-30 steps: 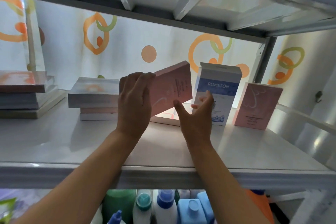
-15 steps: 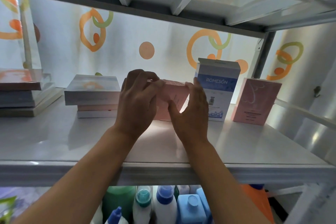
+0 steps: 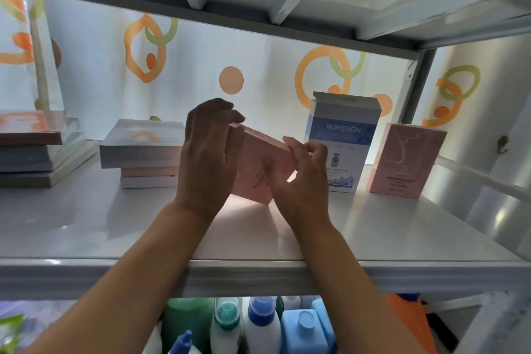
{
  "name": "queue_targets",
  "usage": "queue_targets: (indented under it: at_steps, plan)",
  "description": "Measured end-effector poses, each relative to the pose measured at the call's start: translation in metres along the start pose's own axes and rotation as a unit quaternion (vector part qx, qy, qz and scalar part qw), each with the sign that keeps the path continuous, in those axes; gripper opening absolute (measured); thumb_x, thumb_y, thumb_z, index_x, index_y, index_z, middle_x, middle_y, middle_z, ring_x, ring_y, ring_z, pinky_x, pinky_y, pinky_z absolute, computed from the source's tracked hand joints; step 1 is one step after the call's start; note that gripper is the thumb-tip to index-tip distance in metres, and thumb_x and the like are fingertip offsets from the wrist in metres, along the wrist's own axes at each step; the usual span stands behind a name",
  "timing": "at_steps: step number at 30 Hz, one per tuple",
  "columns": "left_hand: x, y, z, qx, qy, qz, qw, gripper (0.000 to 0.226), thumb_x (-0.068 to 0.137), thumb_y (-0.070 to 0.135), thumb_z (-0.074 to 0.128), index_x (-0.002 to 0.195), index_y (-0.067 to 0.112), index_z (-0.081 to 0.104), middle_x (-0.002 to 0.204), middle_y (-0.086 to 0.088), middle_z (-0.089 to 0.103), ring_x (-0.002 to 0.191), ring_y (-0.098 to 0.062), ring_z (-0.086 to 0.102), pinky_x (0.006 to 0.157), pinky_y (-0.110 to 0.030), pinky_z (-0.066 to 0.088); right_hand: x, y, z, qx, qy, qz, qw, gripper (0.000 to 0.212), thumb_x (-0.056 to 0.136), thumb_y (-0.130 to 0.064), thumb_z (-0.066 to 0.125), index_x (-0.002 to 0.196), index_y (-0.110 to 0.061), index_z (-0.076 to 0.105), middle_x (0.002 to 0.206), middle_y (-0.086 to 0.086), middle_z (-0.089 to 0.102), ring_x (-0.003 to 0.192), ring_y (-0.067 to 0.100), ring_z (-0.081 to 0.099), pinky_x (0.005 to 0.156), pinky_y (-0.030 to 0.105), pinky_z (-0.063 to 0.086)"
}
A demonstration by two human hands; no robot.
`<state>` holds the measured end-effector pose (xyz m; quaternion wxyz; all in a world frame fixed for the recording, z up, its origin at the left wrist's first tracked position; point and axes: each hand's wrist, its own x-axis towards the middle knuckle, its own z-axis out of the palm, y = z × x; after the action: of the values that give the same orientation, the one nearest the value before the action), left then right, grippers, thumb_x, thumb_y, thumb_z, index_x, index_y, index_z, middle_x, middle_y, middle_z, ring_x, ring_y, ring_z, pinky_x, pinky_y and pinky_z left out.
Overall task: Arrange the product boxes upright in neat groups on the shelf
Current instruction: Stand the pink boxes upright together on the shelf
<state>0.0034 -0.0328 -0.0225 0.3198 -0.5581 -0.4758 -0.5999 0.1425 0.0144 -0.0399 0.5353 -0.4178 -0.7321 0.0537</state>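
1. Left grip (image 3: pixel 207 152) and right grip (image 3: pixel 301 178) both clasping tilted pink box (image 3: pixel 258 169) above shelf (image 3: pixel 86 224).
2. Right of right grip: upright blue box (image 3: pixel 342 135), upright pink box (image 3: pixel 405 164).
3. Left of left grip: flat stack (image 3: pixel 140 149).

Both hands hold a pink box (image 3: pixel 260 165) tilted above the white shelf (image 3: pixel 86 224); the left hand (image 3: pixel 208 152) curls its fingers (image 3: pixel 227 118) over the upper left end; the right hand (image 3: pixel 304 178) pinches the right edge; just right stands a blue-and-white box (image 3: pixel 342 138) upright, then another pink box (image 3: pixel 402 164) upright; left lies a flat stack of boxes (image 3: pixel 140 152); bottles (image 3: pixel 258 325) show below.
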Motion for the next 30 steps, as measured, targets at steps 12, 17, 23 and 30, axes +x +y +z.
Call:
queue_targets:
  at_steps: [12,17,23,30]
  plan:
    - [-0.002,-0.001,0.013,0.014,-0.052,-0.053,0.997,0.046,0.101,0.025,0.041,0.144,0.009,0.041,0.149,-0.015,0.040,0.137,-0.034,0.039,0.107,-0.042,0.034,0.001,0.001,0.000,0.203,-0.046,0.086,0.974,0.011,0.099,-0.026,0.054,0.105,-0.031,0.046,0.097,-0.010,0.058,0.088,0.009,0.060,0.062,0.007,0.044]
    - [-0.003,0.000,0.013,0.024,-0.056,-0.124,0.990,0.053,0.100,0.025,0.053,0.147,0.008,0.034,0.152,-0.013,0.037,0.139,-0.031,0.036,0.109,-0.039,0.029,0.006,0.002,-0.003,0.267,-0.033,0.159,0.950,0.007,0.101,-0.026,0.048,0.107,-0.021,0.048,0.093,-0.004,0.059,0.086,0.013,0.062,0.064,0.018,0.051]
    - [-0.004,0.000,0.013,-0.029,-0.131,-0.253,0.958,0.027,0.100,0.029,0.050,0.121,0.013,0.051,0.123,-0.008,0.058,0.098,-0.019,0.058,0.081,-0.030,0.044,0.012,0.008,-0.003,0.368,-0.007,0.252,0.895,0.034,0.099,-0.045,0.047,0.115,-0.014,0.052,0.101,0.006,0.069,0.088,0.020,0.070,0.072,0.035,0.062]
    - [-0.008,0.001,0.017,-0.060,-0.201,-0.238,0.948,0.017,0.101,0.025,0.045,0.108,0.016,0.057,0.108,0.001,0.062,0.087,-0.019,0.058,0.072,-0.028,0.039,0.013,0.007,-0.003,0.411,-0.033,0.283,0.866,0.036,0.101,-0.040,0.046,0.121,-0.012,0.052,0.109,0.011,0.067,0.093,0.024,0.069,0.076,0.042,0.061]
